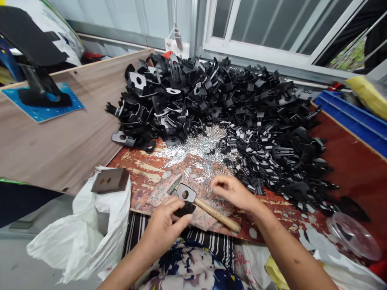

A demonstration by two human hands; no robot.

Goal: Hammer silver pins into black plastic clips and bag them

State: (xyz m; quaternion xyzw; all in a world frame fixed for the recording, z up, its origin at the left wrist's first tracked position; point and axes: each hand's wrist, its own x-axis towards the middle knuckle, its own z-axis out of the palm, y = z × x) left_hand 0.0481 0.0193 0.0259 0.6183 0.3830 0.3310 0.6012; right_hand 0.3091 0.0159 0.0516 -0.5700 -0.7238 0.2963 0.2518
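My left hand (166,219) grips a small black plastic part (186,209) between thumb and fingers, low over the front of the worktop. Just beyond it lies a hammer (216,214) with a wooden handle pointing to the lower right. A green pointed tool (174,184) rests beside the hammer's head. My right hand (231,191) hovers close to the loose metal pins (202,173), its fingers curled together; whether anything sits in them is hidden. Small black clip pieces (250,153) are spread to the right of the pins.
A big heap of black plastic parts (211,88) fills the back of the worn red worktop (139,169). Tiny shiny metal pieces (214,132) lie before it. At left are a brown block (110,180) and a phone stand (42,86); at right, a blue crate (356,117) and clear bowl (353,235).
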